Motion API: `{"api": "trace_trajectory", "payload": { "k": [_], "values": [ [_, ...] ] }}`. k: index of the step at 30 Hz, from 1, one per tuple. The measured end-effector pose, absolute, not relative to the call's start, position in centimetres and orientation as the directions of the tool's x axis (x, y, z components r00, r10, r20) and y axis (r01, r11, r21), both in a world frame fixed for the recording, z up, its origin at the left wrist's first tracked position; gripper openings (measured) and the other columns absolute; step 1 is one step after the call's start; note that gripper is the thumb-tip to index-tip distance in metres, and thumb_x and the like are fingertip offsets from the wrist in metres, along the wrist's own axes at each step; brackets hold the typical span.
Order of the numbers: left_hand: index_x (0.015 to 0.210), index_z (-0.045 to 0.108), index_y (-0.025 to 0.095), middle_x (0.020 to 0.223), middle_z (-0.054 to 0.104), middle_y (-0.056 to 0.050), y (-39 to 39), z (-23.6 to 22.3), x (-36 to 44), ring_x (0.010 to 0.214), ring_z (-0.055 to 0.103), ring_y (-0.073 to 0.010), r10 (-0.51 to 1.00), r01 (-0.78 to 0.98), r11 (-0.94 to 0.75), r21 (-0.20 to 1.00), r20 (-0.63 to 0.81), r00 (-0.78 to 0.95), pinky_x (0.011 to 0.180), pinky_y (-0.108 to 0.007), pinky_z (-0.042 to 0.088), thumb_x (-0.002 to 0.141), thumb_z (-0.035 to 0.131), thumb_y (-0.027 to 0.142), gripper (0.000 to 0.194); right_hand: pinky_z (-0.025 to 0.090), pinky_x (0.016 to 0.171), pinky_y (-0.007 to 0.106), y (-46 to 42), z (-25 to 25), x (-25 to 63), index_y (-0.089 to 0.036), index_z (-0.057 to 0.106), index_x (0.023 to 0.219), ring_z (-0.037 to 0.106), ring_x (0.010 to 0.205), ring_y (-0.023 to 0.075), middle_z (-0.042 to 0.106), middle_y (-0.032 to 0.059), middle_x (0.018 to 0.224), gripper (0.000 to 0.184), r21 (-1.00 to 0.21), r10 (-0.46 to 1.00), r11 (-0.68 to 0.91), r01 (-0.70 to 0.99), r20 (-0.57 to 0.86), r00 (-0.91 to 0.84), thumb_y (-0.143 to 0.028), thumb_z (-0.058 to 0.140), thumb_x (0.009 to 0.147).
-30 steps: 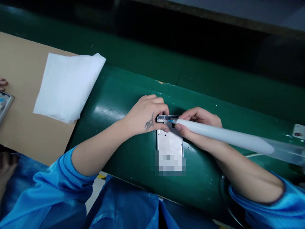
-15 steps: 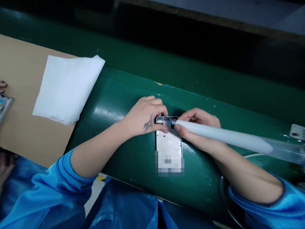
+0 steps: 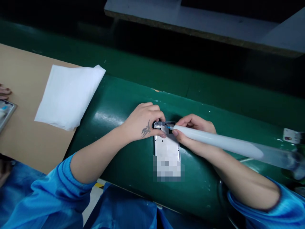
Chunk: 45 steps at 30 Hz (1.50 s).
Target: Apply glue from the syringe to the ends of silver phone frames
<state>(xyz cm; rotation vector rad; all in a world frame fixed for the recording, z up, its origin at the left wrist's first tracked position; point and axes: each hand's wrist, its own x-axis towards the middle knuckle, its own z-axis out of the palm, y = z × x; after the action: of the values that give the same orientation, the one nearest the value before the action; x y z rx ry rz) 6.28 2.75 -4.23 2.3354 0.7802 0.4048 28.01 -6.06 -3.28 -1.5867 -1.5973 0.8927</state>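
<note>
A phone frame [image 3: 166, 149] with a pale inner plate lies on the green table mat, its lower end blurred out. My left hand [image 3: 144, 124] pinches its upper left corner between thumb and fingers. In my right hand [image 3: 194, 130] is a glue syringe [image 3: 221, 141] with a white-filled, clear barrel. Its blue needle tip reaches the top strip of the frame; whether it touches I cannot tell. My right fingers grip the syringe near its tip, close to the frame's upper right corner.
White sheets [image 3: 69, 95] lie on a brown board [image 3: 23, 136] at left. Another person's hand [image 3: 4, 90] is beside a second phone frame [image 3: 7, 114] there. A small printed card [image 3: 291, 136] sits at far right. A grey shelf edge [image 3: 202, 28] runs along the top.
The whole view has shifted, so the table sits slightly lower in the picture. The syringe tip stays at the frame's top strip, and both hands keep their hold.
</note>
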Motion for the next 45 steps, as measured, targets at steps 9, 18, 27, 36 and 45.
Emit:
{"api": "trace_trajectory", "payload": {
  "k": [9,18,27,36,45],
  "values": [
    [0.093,0.074,0.021,0.086,0.068,-0.002,2.79,-4.07,6.28,0.080,0.056,-0.0187,0.616,0.424,-0.631,0.650,0.087,0.783,0.075,-0.033,0.037,0.078,0.069,0.078,0.059,0.044,0.044,0.025,-5.79,-3.07,28.03,-0.025,0.064,0.078,0.059,0.049,0.0141,0.067,-0.0008,0.063,0.023,-0.847,1.000,0.021,0.532,0.018,-0.012,-0.040,0.081,0.077],
    [0.092,0.074,0.021,0.086,0.068,-0.002,2.76,-4.10,6.23,0.081,0.056,-0.0189,0.618,0.431,-0.624,0.652,0.075,0.783,0.075,-0.033,0.036,0.077,0.071,0.077,0.058,0.044,0.046,0.025,-5.91,-3.01,28.19,-0.024,0.063,0.077,0.059,0.050,0.0138,0.067,-0.0006,0.063,0.023,-0.841,1.000,0.004,0.541,0.002,-0.004,-0.040,0.079,0.078],
    [0.092,0.075,0.020,0.087,0.069,-0.001,2.60,-4.29,6.57,0.081,0.057,-0.0193,0.609,0.402,-0.657,0.638,0.134,0.782,0.074,-0.033,0.037,0.071,0.085,0.063,0.049,0.044,0.047,0.027,-6.10,-3.45,28.71,-0.025,0.064,0.079,0.059,0.053,0.0151,0.069,0.0008,0.067,0.023,-0.840,1.000,0.004,0.543,0.011,0.009,-0.041,0.080,0.078],
    [0.092,0.074,0.021,0.087,0.069,-0.001,2.72,-4.56,6.41,0.081,0.057,-0.0197,0.613,0.406,-0.654,0.638,0.131,0.779,0.075,-0.033,0.037,0.070,0.082,0.069,0.053,0.044,0.048,0.028,-6.22,-3.55,28.58,-0.025,0.064,0.080,0.058,0.054,0.0150,0.068,0.0007,0.068,0.022,-0.858,1.000,-0.004,0.514,0.004,0.015,-0.041,0.079,0.081],
    [0.092,0.074,0.021,0.087,0.069,-0.003,2.69,-4.62,6.36,0.082,0.057,-0.0199,0.618,0.407,-0.640,0.651,0.122,0.776,0.076,-0.035,0.037,0.078,0.067,0.080,0.061,0.044,0.048,0.028,-5.98,-3.25,28.16,-0.025,0.064,0.080,0.059,0.053,0.0152,0.068,0.0005,0.067,0.020,-0.863,0.999,-0.016,0.504,0.009,0.046,-0.038,0.079,0.079]
  ]
}}
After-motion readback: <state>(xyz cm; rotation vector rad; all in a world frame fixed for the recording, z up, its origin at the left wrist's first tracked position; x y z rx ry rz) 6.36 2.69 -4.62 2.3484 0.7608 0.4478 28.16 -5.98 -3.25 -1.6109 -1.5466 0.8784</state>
